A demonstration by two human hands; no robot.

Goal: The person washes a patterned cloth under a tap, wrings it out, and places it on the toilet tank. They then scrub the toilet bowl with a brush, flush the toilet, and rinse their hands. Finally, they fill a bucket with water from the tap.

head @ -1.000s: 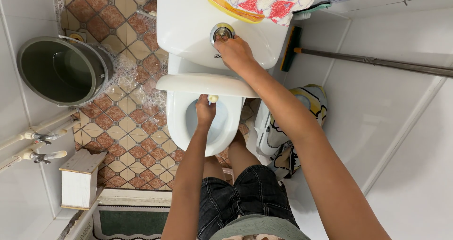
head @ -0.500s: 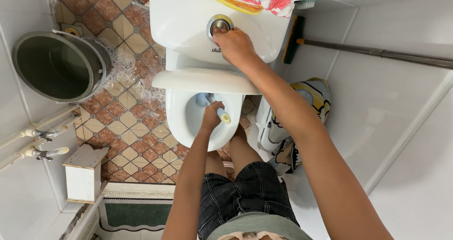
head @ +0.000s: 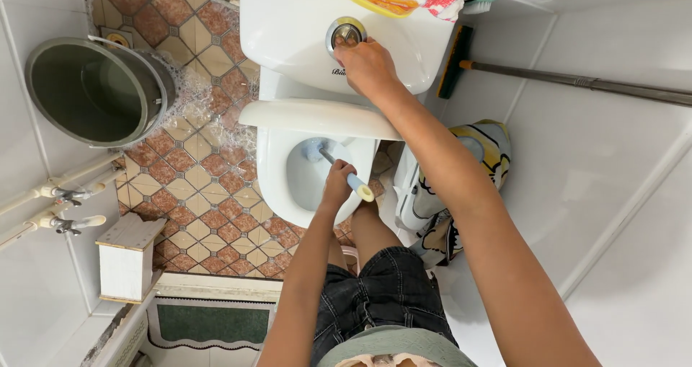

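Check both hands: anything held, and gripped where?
Left hand holds a toilet brush by its handle, near the yellow end. Right hand holds nothing; fingers rest at the flush button.

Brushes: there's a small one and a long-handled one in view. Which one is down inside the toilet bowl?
The small blue-headed toilet brush, held by the left hand, sits in the white toilet bowl. The black long-handled broom leans against the wall, untouched.
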